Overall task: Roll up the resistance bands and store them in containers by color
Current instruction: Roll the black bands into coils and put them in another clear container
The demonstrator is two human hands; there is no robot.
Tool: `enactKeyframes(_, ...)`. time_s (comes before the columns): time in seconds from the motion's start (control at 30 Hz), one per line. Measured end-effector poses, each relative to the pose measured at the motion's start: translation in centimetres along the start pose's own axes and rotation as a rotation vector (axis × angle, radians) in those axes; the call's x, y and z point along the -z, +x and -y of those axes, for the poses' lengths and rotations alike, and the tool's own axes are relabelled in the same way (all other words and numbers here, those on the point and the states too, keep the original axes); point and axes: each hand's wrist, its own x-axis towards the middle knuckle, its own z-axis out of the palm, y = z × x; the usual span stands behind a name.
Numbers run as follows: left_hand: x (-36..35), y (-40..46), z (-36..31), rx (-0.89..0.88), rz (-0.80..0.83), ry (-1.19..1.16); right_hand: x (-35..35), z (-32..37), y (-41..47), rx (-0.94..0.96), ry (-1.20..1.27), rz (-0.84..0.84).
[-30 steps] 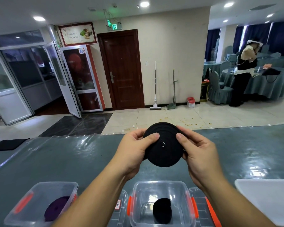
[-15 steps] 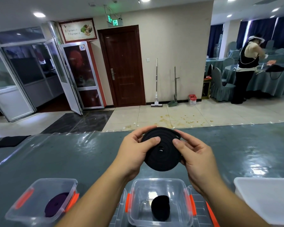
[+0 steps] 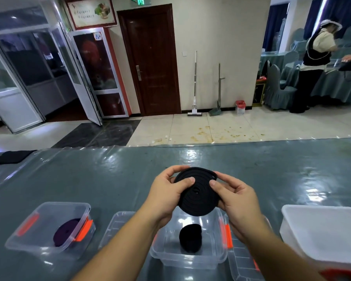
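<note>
Left hand [image 3: 166,191]: gripping the rolled black band [image 3: 197,192], thumb pressed on top
Right hand [image 3: 234,194]: pinching its other edge
Band: lower middle, over the clear box [image 3: 217,254] holding another black roll [image 3: 190,237]
Lower left: box [image 3: 47,250] with purple roll [image 3: 66,232]

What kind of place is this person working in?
Probably a restaurant or banquet hall: round tables with draped cloths and covered chairs stand at the right, a food poster hangs by the door, and a mop leans on the wall.
</note>
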Motion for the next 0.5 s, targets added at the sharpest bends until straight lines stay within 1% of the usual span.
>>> enactKeyframes(0.1,-0.1,0.4,2.2,0.037,-0.045,0.034,1.2,-1.8,0.1,-0.078,-0.02,-0.019)
enactKeyframes(0.27,0.9,1.0,6.4,0.146,-0.113,0.037,2.6,-5.3,0.3,-0.227,-0.157,-0.011)
enactKeyframes(0.37,1.8,2.1,8.7,0.216,-0.116,0.05,3.1,-7.3,0.9,-0.283,-0.224,-0.036)
enactKeyframes(0.5,3.8,4.0,11.9,0.317,-0.092,0.136,3.3,-10.2,2.0,-0.383,-0.272,-0.097)
